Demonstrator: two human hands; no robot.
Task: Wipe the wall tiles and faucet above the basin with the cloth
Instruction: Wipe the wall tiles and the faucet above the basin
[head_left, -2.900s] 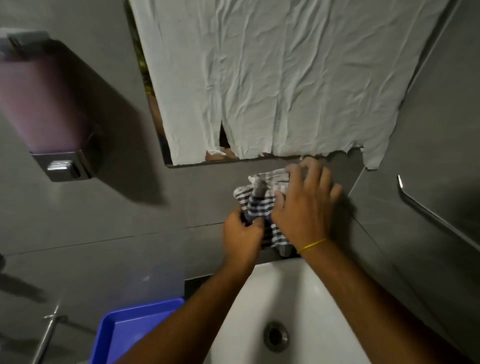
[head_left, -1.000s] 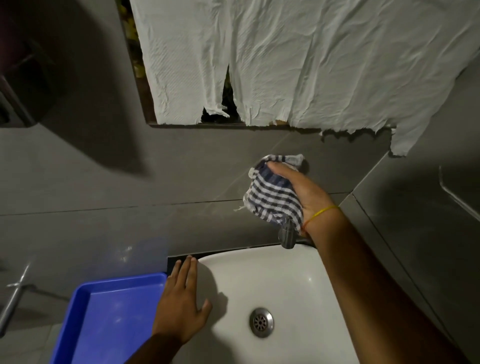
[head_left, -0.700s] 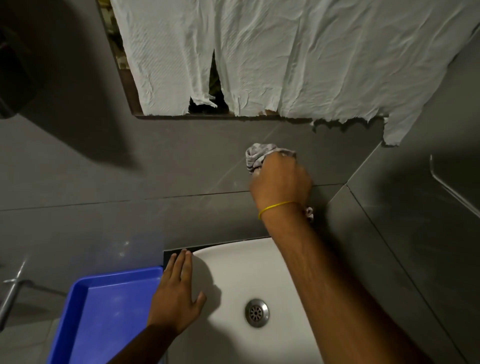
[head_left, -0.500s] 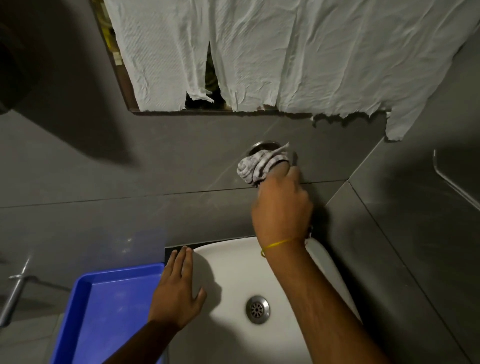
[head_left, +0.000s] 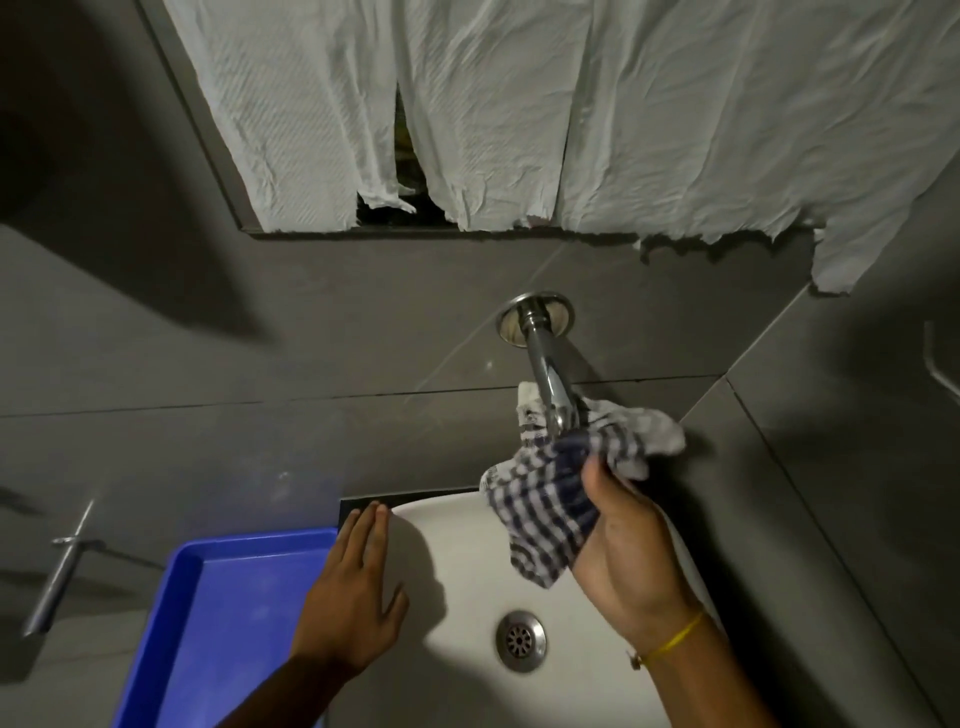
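A chrome faucet (head_left: 543, 358) sticks out of the grey wall tiles (head_left: 322, 332) above the white basin (head_left: 457, 566). My right hand (head_left: 628, 551) is shut on a blue-and-white checked cloth (head_left: 550, 499), which is wrapped around the faucet's outer end and hides its spout. The round wall flange and upper pipe are bare. My left hand (head_left: 353, 597) lies flat with fingers apart on the basin's left rim.
A blue plastic tray (head_left: 223, 623) stands left of the basin. Crumpled white paper (head_left: 519, 104) covers the mirror above. A metal tap handle (head_left: 62, 571) juts from the left wall, and a metal rail (head_left: 940, 358) runs along the right wall.
My right hand has slid the cloth from the wall flange down the pipe to the faucet's end, baring the flange. My left hand has stayed on the basin rim.
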